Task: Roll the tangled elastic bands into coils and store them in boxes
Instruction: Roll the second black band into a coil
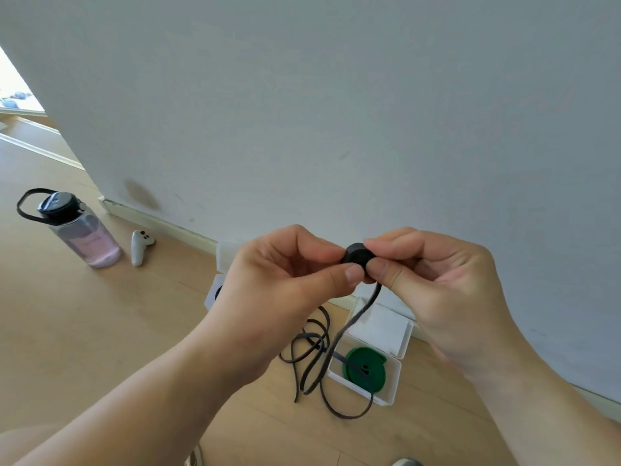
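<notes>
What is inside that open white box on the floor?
A green coiled band lies inside the white box, with a strand of the black band trailing across its near-left edge. The box floor beneath the coil is hidden.

Both forearms are bare to the frame edge, and neither the left hand [285, 280] nor the right hand [437, 284] wears anything.

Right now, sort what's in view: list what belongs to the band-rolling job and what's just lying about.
For the job: black coil in both hands (left hand, right hand), loose black band, green coil, open white box.

Lying about: water bottle, white controller.
</notes>
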Motion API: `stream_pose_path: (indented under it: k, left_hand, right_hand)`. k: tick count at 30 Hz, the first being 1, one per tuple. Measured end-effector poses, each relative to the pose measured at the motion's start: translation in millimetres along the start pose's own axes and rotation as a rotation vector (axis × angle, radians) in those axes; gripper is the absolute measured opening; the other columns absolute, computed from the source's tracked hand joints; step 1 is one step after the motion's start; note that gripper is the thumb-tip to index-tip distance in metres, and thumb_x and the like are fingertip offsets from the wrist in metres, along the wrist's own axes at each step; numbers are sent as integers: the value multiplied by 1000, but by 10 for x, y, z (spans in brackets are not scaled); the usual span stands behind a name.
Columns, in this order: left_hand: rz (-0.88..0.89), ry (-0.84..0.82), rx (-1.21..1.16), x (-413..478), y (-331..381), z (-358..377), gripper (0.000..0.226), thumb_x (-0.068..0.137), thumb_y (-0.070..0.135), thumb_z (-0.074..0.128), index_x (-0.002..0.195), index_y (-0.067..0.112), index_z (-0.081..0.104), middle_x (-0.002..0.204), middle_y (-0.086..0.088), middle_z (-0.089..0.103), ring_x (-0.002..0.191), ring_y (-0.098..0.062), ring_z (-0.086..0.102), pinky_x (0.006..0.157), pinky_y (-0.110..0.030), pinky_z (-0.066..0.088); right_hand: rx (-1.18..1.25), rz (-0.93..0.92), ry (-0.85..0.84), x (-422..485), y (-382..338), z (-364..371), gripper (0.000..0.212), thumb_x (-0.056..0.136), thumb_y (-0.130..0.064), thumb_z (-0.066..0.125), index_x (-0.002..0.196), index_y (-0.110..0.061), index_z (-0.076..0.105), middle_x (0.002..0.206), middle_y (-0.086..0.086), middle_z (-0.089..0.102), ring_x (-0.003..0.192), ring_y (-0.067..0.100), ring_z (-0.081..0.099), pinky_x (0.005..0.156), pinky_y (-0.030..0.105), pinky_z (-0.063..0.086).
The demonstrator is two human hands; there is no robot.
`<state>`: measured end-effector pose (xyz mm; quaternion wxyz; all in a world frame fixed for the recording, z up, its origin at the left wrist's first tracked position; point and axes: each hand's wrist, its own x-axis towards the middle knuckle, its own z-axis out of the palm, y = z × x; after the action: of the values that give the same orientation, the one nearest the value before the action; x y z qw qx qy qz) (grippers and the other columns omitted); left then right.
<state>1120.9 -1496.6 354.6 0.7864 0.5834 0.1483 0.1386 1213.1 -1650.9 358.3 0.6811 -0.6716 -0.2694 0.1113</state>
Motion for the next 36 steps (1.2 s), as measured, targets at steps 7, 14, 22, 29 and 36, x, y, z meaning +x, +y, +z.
stream_pose_path:
  k: [7,14,22,29,36]
  left_hand:
    - [116,-11,509,1,31,-53,21,81,12,86,91,26,74,91,11,79,81,-9,77,77,-30,63]
    - [308,-116,839,4,1,-100,24,86,7,80,97,27,75,87,19,75,83,6,70,71,-5,49]
    - [156,84,200,42,9,-88,18,87,-3,77,94,13,74,92,-4,80,89,-20,78,83,-32,62]
    - [78,119,166,26,-34,-46,13,85,1,79,86,13,76,92,-2,81,92,-17,78,88,-34,61]
    - [388,-2,888,27,-53,-122,21,83,14,84,98,26,76,88,20,74,84,2,71,70,-18,58]
  right_hand:
    - [-467,-175,-112,-29,53,-18,32,80,15,76,82,-16,79,85,-8,76,87,14,74,78,16,55]
    - [-598,-91,-76,-81,56,6,29,82,2,80,82,-27,79,83,-17,77,85,5,75,75,22,59]
    - [-80,34,104,-20,-5,120,20,73,-3,85,83,-20,81,86,4,81,83,24,79,81,35,63]
    - [-129,-52,118,-44,117,169,22,81,4,81,84,-17,76,92,-1,79,89,19,77,79,22,59]
    - [-587,-286,-131,-9,192,57,21,85,12,71,84,-9,71,87,-2,71,85,15,69,76,25,55]
